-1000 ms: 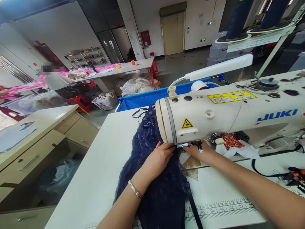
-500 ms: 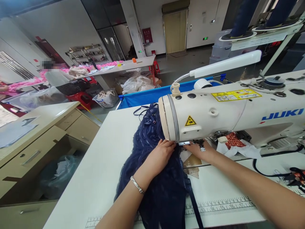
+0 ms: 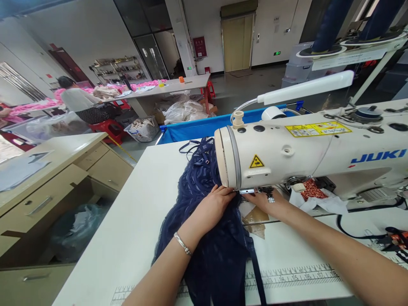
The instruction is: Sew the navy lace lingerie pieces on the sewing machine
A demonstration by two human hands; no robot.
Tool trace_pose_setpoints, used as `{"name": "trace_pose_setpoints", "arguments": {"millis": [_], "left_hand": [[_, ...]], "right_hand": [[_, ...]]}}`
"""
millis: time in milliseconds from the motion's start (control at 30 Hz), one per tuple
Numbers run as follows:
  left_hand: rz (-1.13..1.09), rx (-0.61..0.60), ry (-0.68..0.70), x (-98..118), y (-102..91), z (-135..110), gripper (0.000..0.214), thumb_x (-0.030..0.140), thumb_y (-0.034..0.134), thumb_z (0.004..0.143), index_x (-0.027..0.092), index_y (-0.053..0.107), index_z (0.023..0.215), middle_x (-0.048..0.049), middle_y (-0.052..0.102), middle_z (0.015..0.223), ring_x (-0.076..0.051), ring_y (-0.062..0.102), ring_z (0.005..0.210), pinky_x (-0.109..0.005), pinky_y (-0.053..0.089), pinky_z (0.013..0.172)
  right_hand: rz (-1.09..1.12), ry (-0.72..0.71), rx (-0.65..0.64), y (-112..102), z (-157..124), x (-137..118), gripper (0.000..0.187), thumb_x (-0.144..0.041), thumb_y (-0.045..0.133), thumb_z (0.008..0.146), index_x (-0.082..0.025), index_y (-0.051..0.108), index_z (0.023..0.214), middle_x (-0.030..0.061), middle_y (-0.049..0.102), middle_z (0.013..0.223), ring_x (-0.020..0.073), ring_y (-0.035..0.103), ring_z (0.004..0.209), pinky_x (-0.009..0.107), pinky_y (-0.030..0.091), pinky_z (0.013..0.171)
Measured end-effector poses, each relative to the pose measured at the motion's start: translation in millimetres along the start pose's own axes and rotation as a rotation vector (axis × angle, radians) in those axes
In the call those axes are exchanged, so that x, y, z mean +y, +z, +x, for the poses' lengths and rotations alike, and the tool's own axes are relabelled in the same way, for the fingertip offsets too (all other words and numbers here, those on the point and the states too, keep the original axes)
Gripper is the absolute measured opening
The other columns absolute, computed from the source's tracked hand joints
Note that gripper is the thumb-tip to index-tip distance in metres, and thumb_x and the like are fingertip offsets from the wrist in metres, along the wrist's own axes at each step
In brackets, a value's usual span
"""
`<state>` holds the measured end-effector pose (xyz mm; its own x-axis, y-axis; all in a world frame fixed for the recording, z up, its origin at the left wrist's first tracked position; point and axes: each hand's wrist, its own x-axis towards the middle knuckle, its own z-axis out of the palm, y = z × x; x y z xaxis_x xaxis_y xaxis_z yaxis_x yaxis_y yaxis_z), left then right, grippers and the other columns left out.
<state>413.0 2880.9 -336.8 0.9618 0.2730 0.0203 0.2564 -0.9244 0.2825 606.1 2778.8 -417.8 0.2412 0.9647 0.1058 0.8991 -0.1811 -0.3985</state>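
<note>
A navy lace garment (image 3: 219, 265) with thin straps lies over the white sewing table, its upper part bunched beside the white JUKI sewing machine (image 3: 277, 155). My left hand (image 3: 217, 205) rests on the cloth left of the needle area, fingers together and closed on the fabric, with the tips under the edge of the machine head. Across from it, my right hand (image 3: 267, 201) reaches under the head and holds the garment's edge near the metal presser foot area (image 3: 247, 191). The foot and attachments partly hide its fingers. One navy strap (image 3: 256, 272) hangs toward the front edge.
A printed ruler (image 3: 296, 275) runs along the table front. Orange-handled snips (image 3: 398, 238) and a black strip lie at right. Copper-coloured thread bits (image 3: 314, 190) sit on white paper under the arm. A drawer cabinet (image 3: 51, 191) stands left; beyond the blue cloth bin (image 3: 197, 129), a person sits working.
The view has shifted slightly. Both hands stay at about the same place by the needle, and the garment has barely moved.
</note>
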Motion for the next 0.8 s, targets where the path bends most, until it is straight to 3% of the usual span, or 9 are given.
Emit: {"name": "trace_pose_setpoints", "arguments": {"millis": [200, 567, 800], "left_hand": [[-0.007, 0.013, 0.001, -2, 1.9, 2, 0.041, 0.011, 0.042, 0.097, 0.025, 0.055, 0.133, -0.004, 0.054, 0.139, -0.02, 0.049, 0.129, -0.043, 0.035, 0.115], [-0.017, 0.002, -0.013, 3, 1.6, 2, 0.039, 0.01, 0.042, 0.096, 0.022, 0.058, 0.13, -0.0068, 0.057, 0.135, -0.021, 0.052, 0.125, -0.045, 0.036, 0.114], [-0.037, 0.039, -0.031, 1, 6.1, 2, 0.037, 0.012, 0.041, 0.097, 0.021, 0.06, 0.127, -0.0058, 0.058, 0.134, -0.021, 0.052, 0.125, -0.046, 0.035, 0.114]], "right_hand": [[-0.032, -0.101, -0.021, -2, 0, 0, 0.033, -0.036, 0.043, 0.095, -0.03, 0.063, 0.12, 0.0085, 0.066, 0.115, 0.0286, 0.059, 0.11, 0.039, 0.052, 0.085], [-0.046, -0.046, -0.022, -2, 3, -5, 0.03, -0.042, 0.046, 0.094, -0.028, 0.064, 0.115, 0.009, 0.065, 0.116, 0.0285, 0.059, 0.11, 0.036, 0.052, 0.08], [0.085, 0.046, -0.051, -12, 4, -13, 0.032, -0.044, 0.044, 0.094, -0.027, 0.067, 0.11, 0.0058, 0.067, 0.112, 0.0252, 0.058, 0.112, 0.034, 0.051, 0.086]]}}
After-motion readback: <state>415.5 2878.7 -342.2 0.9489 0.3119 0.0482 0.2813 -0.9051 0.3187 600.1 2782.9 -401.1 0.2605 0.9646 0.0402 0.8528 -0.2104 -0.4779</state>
